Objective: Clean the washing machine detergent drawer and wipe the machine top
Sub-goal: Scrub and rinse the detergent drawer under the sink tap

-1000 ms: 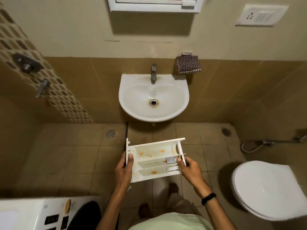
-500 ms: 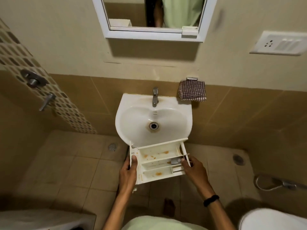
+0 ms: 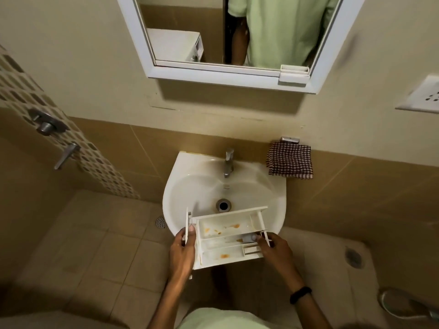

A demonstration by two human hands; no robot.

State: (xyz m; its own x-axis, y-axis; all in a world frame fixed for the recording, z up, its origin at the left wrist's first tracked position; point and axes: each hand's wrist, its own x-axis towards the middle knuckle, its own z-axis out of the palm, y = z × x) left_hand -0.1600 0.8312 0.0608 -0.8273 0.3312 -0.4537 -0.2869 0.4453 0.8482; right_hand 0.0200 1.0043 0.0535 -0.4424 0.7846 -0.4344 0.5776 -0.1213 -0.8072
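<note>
Our left hand (image 3: 181,251) curls around the left end of the white plastic, orange-stained detergent drawer (image 3: 225,242); our right hand (image 3: 275,251) pinches its right end. We have come closer: the drawer is now over the front rim of the white ceramic sink (image 3: 280,195), ready for rinsing.

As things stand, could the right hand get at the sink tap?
Probably yes: nothing stands between the tap and the right hand, but that hand grips the detergent drawer and must release it first.
</note>
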